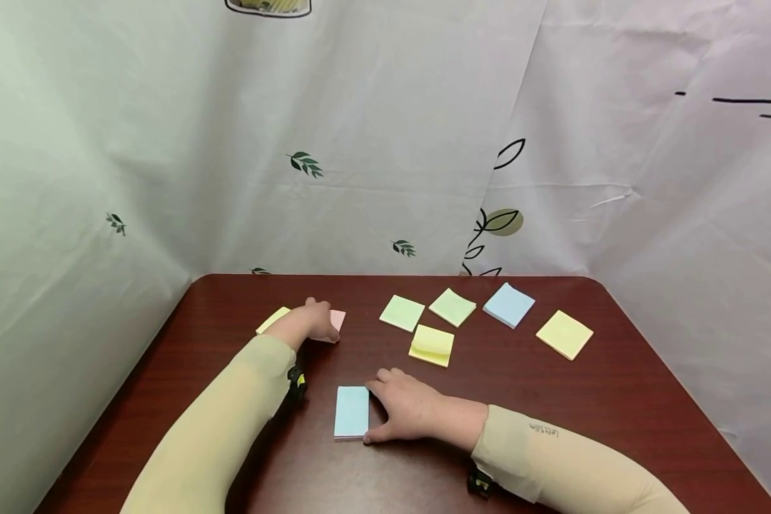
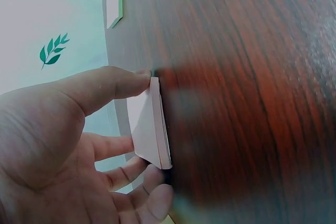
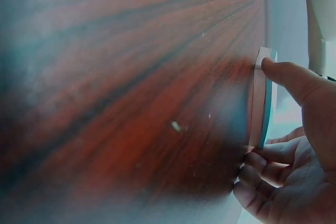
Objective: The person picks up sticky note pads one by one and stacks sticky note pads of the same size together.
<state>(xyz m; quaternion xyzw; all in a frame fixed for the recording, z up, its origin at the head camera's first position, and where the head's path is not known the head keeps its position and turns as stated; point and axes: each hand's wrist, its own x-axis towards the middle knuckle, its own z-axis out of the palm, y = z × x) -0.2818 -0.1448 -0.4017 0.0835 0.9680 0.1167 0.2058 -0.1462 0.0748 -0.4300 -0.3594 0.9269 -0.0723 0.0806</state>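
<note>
My left hand (image 1: 315, 321) reaches to the back left of the table and grips a pink sticky note pad (image 1: 338, 319) between thumb and fingers. In the left wrist view, the pad (image 2: 147, 124) lies against the table, thumb at one edge and fingertips at the opposite one. Nearer the front, my right hand (image 1: 408, 405) holds a light blue sticky note pad (image 1: 351, 412) by its right-hand corners. The right wrist view shows this blue pad (image 3: 269, 114) on top of a pinkish pad (image 3: 256, 108), with thumb and fingers at opposite ends of the stack.
A yellow pad (image 1: 273, 319) lies partly behind the left forearm. Two pale green pads (image 1: 402, 313), a yellow pad with a lifted sheet (image 1: 432, 345), a blue pad (image 1: 509, 305) and another yellow pad (image 1: 564, 334) lie toward the back right. A curtain (image 1: 373, 143) hangs behind the table.
</note>
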